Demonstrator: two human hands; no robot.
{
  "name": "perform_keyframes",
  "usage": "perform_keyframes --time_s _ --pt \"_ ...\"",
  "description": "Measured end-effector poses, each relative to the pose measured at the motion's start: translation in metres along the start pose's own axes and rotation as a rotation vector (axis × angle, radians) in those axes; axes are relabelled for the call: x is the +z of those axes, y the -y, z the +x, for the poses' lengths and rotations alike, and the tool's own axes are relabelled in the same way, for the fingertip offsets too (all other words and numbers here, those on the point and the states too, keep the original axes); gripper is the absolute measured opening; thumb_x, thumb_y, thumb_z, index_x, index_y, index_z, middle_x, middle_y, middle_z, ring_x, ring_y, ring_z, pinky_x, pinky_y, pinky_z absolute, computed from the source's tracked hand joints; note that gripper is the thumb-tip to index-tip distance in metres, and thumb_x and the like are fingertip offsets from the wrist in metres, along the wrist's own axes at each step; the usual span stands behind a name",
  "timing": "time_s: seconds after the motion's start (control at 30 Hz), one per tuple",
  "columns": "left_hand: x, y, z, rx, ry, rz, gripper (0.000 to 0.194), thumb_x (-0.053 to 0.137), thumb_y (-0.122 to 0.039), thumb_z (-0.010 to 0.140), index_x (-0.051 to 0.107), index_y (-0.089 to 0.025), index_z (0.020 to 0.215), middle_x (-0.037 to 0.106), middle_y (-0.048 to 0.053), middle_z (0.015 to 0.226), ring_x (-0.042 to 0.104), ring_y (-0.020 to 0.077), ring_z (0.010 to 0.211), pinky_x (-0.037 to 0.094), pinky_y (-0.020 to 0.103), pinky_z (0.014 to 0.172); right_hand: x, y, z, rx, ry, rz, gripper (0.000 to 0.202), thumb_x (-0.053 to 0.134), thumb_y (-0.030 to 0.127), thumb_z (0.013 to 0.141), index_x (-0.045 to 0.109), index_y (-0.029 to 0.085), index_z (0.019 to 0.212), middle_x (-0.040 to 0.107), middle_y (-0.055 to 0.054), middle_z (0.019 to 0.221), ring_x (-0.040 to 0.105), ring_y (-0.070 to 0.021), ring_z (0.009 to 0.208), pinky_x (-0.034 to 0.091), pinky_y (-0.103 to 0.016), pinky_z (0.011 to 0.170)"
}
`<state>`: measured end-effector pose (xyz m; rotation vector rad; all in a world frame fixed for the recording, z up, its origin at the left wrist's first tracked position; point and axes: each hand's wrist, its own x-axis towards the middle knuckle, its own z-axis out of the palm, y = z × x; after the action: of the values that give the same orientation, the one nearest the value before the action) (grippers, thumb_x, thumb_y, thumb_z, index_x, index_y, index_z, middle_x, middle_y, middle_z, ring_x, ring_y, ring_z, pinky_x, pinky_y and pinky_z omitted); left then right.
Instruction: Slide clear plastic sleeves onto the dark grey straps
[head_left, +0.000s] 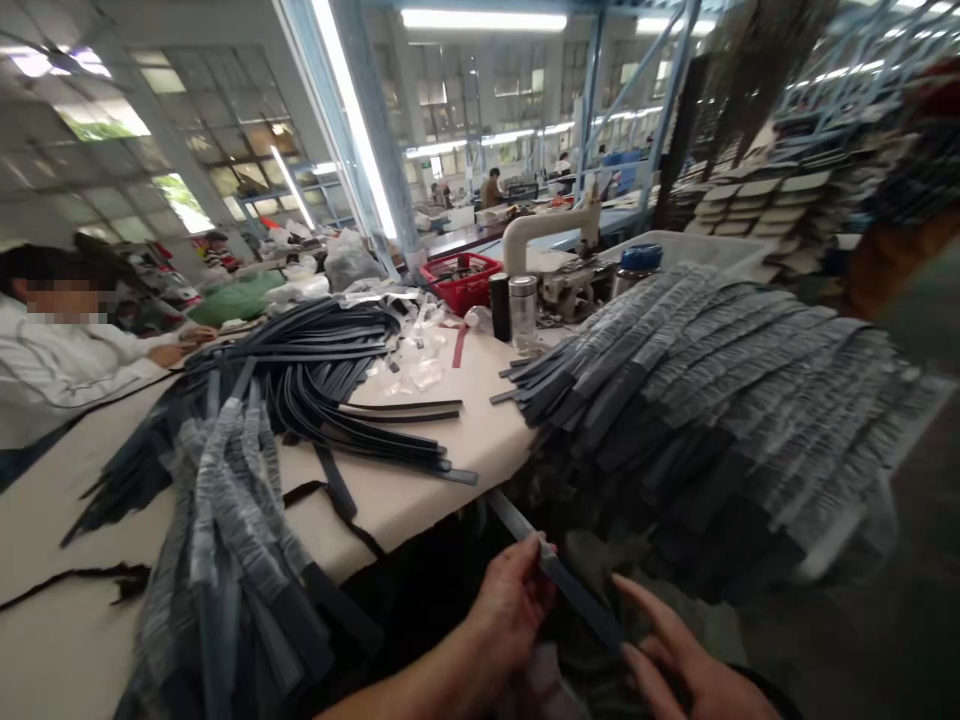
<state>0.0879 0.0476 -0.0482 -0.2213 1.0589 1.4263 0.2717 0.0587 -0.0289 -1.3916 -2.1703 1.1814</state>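
A narrow dark grey strap [581,597] slants over my lap, with clear film about its upper part. My left hand [514,595] is closed on it in a pinch near the middle. Beside its lower end, my right hand [682,655] has its fingers apart; one fingertip meets or nearly meets the strap, and I cannot tell which. To the right hangs a thick heap of film-wrapped straps [720,400]. More wrapped straps [232,520] droop over the table edge on the left, and bare dark straps [322,390] lie bunched on the table.
The pale table [427,500] has its edge just ahead of my hands. Along its back are a red basket [459,283], a glass jar [523,310] and a sewing machine [562,250]. A person in a white top [67,365] works at the left.
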Motion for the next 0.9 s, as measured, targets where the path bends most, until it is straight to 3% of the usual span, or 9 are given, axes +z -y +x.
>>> perform_keyframes --time_s 0.13,0.27,0.37,0.53,0.63,0.77,0.83,0.9 --pt "0.001 0.020 -0.011 -0.075 0.126 0.028 0.019 0.076 -0.024 0.077 0.069 -0.009 0.086 0.072 0.007 0.079 0.067 0.0131 0.067 0.053 0.020 0.059 0.006 0.032 0.022 0.061 -0.031 -0.113 0.049 0.035 0.038 0.093 0.045 0.024 0.139 0.072 -0.004 0.087 0.070 -0.0237 0.081 0.050 -0.033 0.070" --pt "-0.005 0.001 0.002 -0.023 -0.010 0.014 0.015 0.073 -0.020 0.080 0.069 -0.010 0.090 0.072 0.006 0.079 0.066 0.0103 0.064 0.051 0.018 0.056 0.000 0.032 0.013 0.072 -0.001 -0.109 0.053 0.038 0.043 0.092 0.042 0.023 0.141 0.070 -0.002 0.081 0.068 -0.0223 0.075 0.047 -0.031 0.066" --pt "-0.008 -0.009 0.007 -0.016 -0.045 0.014 0.015 0.073 -0.021 0.080 0.068 -0.012 0.092 0.073 0.004 0.082 0.066 0.0092 0.065 0.050 0.016 0.055 -0.008 0.025 -0.004 0.108 0.022 -0.117 0.052 0.038 0.040 0.092 0.042 0.025 0.141 0.070 0.000 0.079 0.069 -0.0213 0.074 0.046 -0.030 0.063" --pt "-0.005 0.017 -0.012 -0.112 0.053 0.074 0.017 0.075 -0.022 0.078 0.069 -0.011 0.090 0.074 0.007 0.082 0.068 0.0114 0.066 0.053 0.018 0.058 0.006 0.037 0.013 0.127 -0.033 -0.201 0.045 0.040 0.027 0.092 0.048 0.026 0.137 0.073 -0.004 0.088 0.069 -0.0233 0.079 0.047 -0.033 0.069" --pt "-0.005 0.023 -0.016 -0.114 0.070 0.088 0.014 0.075 -0.020 0.078 0.068 -0.010 0.086 0.073 0.006 0.077 0.067 0.0116 0.063 0.053 0.018 0.056 0.007 0.047 0.021 0.075 -0.017 -0.101 0.043 0.046 0.025 0.091 0.053 0.024 0.133 0.073 -0.006 0.099 0.069 -0.0241 0.091 0.049 -0.034 0.078" --pt "-0.013 0.002 -0.001 -0.107 -0.009 0.086 0.018 0.074 -0.019 0.079 0.068 -0.010 0.093 0.071 0.003 0.073 0.065 0.0095 0.056 0.050 0.015 0.049 -0.020 0.046 -0.010 -0.048 0.106 0.072 0.038 0.064 0.021 0.078 0.065 0.028 0.115 0.072 -0.001 0.108 0.066 -0.0202 0.100 0.048 -0.026 0.088" --pt "-0.015 -0.008 0.008 -0.123 -0.041 0.078 0.014 0.072 -0.018 0.080 0.068 -0.011 0.092 0.071 0.002 0.072 0.064 0.0090 0.055 0.050 0.015 0.047 -0.036 0.038 -0.035 -0.088 0.153 0.097 0.041 0.068 0.016 0.072 0.068 0.029 0.111 0.071 0.000 0.106 0.067 -0.0197 0.097 0.050 -0.023 0.086" --pt "-0.016 -0.012 0.014 -0.138 -0.059 0.063 0.011 0.070 -0.018 0.082 0.068 -0.013 0.091 0.071 0.001 0.072 0.064 0.0087 0.055 0.049 0.014 0.046 -0.046 0.026 -0.055 -0.237 0.206 0.173 0.047 0.068 0.016 0.072 0.065 0.032 0.117 0.072 0.000 0.102 0.069 -0.0185 0.088 0.053 -0.021 0.078"
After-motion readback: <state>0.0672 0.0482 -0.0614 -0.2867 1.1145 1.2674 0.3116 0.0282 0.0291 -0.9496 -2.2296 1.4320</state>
